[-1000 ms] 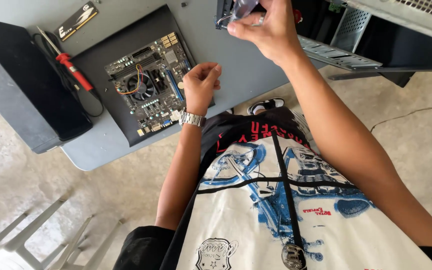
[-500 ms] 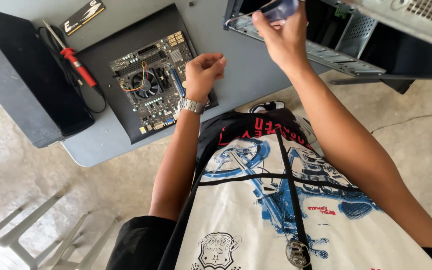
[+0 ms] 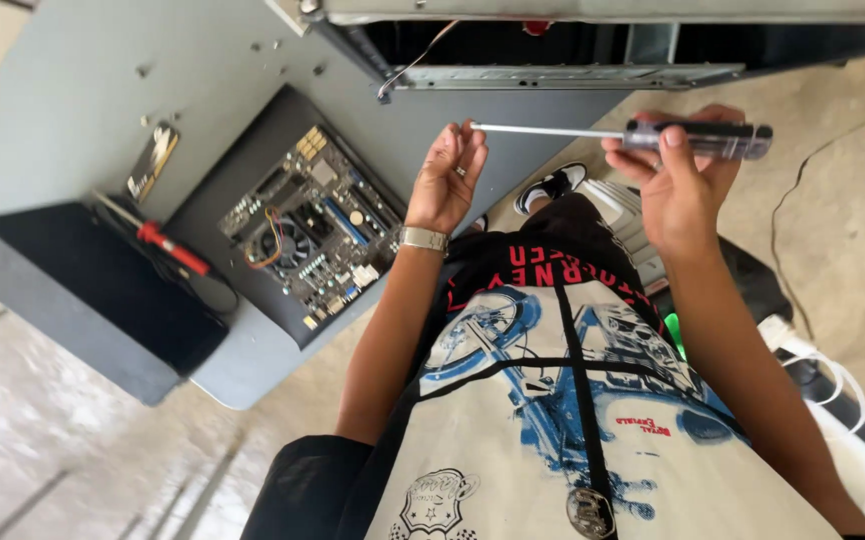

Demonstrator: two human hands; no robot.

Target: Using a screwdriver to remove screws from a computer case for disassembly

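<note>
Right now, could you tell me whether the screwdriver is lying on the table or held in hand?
Held. The right hand grips the screwdriver by its handle, level in the air, and the left hand touches its tip.

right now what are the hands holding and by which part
The right hand grips a screwdriver by its clear handle. The left hand touches the tip of its metal shaft with its fingertips; it grips nothing else.

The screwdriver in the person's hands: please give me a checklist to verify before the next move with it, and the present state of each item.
1. Right hand wraps the clear handle of the screwdriver: ok.
2. Left hand fingertips meet the shaft's tip: ok.
3. A screw sits on the tip: cannot tell.
4. Motherboard lies flat on the dark mat, apart from both hands: ok.
5. Red-handled tool lies beside the board, not on it: ok.
6. Open computer case interior visible: not ok, too dark.
</note>
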